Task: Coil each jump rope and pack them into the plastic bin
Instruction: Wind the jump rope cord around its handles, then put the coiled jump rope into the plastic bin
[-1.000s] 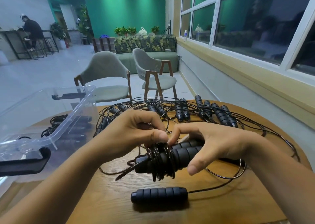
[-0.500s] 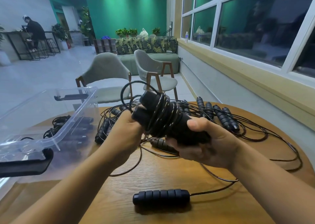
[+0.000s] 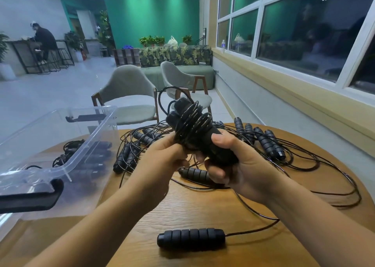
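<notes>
Above the round wooden table (image 3: 203, 210) I hold a coiled jump rope (image 3: 194, 128): two black foam handles side by side with thin black cord wound around them. My right hand (image 3: 233, 165) grips the lower ends of the handles. My left hand (image 3: 162, 161) pinches the cord at the base of the coil. A loose loop of cord sticks up behind the handles. The clear plastic bin (image 3: 60, 136) stands at the left and holds several coiled ropes. Several uncoiled ropes (image 3: 263, 140) lie tangled across the far half of the table.
One loose black handle (image 3: 191, 239) lies near the table's front edge, its cord trailing right. The bin's black latch (image 3: 30, 199) juts out at the near left. Two grey chairs (image 3: 129, 96) stand beyond the table. A person sits far off at the back left.
The wrapped handles were lifted off the table to chest height and tilted up. My right hand shifted to gripping their lower ends, and my left hand now pinches the cord beneath the coil.
</notes>
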Tool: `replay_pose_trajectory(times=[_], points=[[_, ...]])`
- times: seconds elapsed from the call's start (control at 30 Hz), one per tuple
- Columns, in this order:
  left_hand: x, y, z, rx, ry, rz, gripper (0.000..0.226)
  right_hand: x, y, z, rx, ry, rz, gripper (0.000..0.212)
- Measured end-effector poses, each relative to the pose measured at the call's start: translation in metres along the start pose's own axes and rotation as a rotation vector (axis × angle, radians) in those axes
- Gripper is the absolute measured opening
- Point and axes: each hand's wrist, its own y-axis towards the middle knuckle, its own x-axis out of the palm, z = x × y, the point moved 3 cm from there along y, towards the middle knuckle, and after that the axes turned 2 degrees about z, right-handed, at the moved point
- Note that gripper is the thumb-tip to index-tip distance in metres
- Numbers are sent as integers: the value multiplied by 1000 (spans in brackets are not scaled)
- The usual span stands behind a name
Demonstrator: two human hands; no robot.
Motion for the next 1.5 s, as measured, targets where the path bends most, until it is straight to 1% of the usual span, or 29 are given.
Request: replay_pose_trajectory(times=[0.07,0.13,0.23,0.33,0.43,0.53,0.6,0.7,0.83,0.93,1.03,1.1,1.17,1.23,1.3,1.4,1.5], points=[[-1,0,2,-7,17,-23,30,-1,1,-2,7,-34,18,52],[-2,-1,3,-42,16,-51,36,1,0,-3,14,-74,39,51],[-3,-3,5,-109,-72,-85,42,4,-2,-6,26,-116,82,51],[-9,-4,11,-156,-131,-33,43,11,-1,-7,48,-221,141,42],[-24,-6,14,-222,-89,13,49,21,5,-6,43,-352,178,36],[-51,-14,20,-244,-15,64,51,39,18,-6,18,-524,187,34],[-76,-21,26,-229,48,105,53,57,33,-7,-17,-607,156,31],[-110,-28,40,-203,113,155,55,83,57,-12,-81,-715,84,32],[-166,-34,65,-179,153,270,56,129,100,-18,-109,-784,-21,34],[-205,-37,80,-170,124,330,56,159,132,-20,-103,-801,-88,39],[-239,-38,90,-188,102,332,61,187,160,-20,-86,-872,-152,42],[-260,-37,95,-228,90,295,59,202,177,-18,-75,-931,-190,43],[-284,-33,99,-244,78,308,56,215,195,-15,-35,-959,-227,45],[-307,-28,102,-235,156,365,56,224,210,-12,11,-1019,-265,46],[-324,-23,104,-240,341,384,57,232,223,-9,48,-1110,-296,47],[-337,-17,106,-257,631,307,60,243,244,0,123,-1224,-332,49],[-337,-15,108,-237,907,169,55,249,265,10,253,-1224,-376,45]])
